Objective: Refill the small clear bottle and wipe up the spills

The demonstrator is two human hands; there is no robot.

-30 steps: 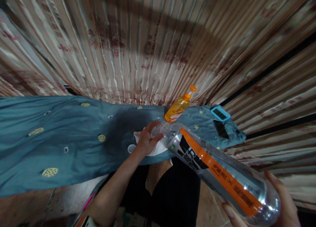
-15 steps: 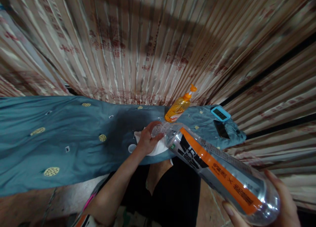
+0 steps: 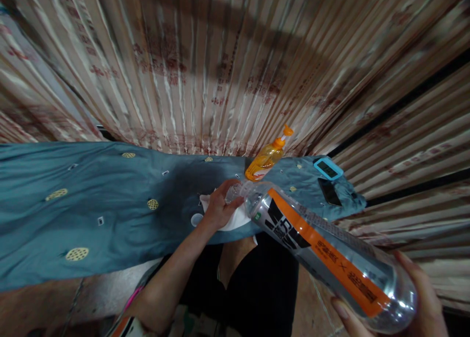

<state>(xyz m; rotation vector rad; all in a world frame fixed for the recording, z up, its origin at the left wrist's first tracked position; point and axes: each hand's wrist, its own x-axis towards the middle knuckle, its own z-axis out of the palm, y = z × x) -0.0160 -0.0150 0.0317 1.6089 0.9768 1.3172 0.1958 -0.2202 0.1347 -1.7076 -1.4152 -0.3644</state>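
A large clear plastic bottle (image 3: 323,249) with a silver and orange label lies tilted across the view, its neck down toward the left. My right hand (image 3: 418,298) is closed around its base. My left hand (image 3: 220,207) grips a small clear plastic container (image 3: 234,193) at the bottle's mouth; its exact shape is partly hidden by my fingers, and whether the two rims touch I cannot tell. Under my left hand lies a white tissue or cloth (image 3: 238,220). A small round whitish cap (image 3: 197,220) is beside my left wrist.
A pump bottle of orange liquid (image 3: 265,160) stands just behind the large bottle's neck. A blue-framed digital timer (image 3: 328,168) and a dark phone (image 3: 329,192) lie at the right end of the teal cloth-covered surface (image 3: 117,200). A pleated curtain (image 3: 205,73) hangs behind.
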